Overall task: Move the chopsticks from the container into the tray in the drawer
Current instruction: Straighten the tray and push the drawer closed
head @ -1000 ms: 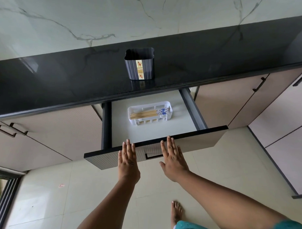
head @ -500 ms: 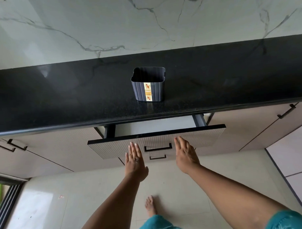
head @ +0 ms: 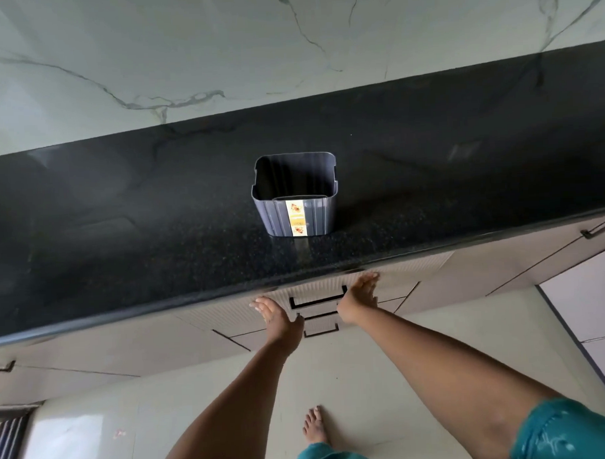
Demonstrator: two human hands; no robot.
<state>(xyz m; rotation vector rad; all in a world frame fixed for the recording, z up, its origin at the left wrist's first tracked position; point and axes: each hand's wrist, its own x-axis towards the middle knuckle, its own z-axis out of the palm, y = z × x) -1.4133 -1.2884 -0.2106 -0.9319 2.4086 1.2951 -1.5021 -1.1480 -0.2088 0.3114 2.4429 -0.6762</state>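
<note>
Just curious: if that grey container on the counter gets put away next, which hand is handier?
Probably the right hand: it presses the drawer front almost straight below the container, while the left hand lies slightly further left. Close call.

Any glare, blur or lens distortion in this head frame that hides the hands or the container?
Head view: wide-angle bending curves the countertop edge; soft window glare on its left part and on the floor; slight motion blur on the left hand and right hand against the drawer front; the container is sharp, its inside dark.
</note>
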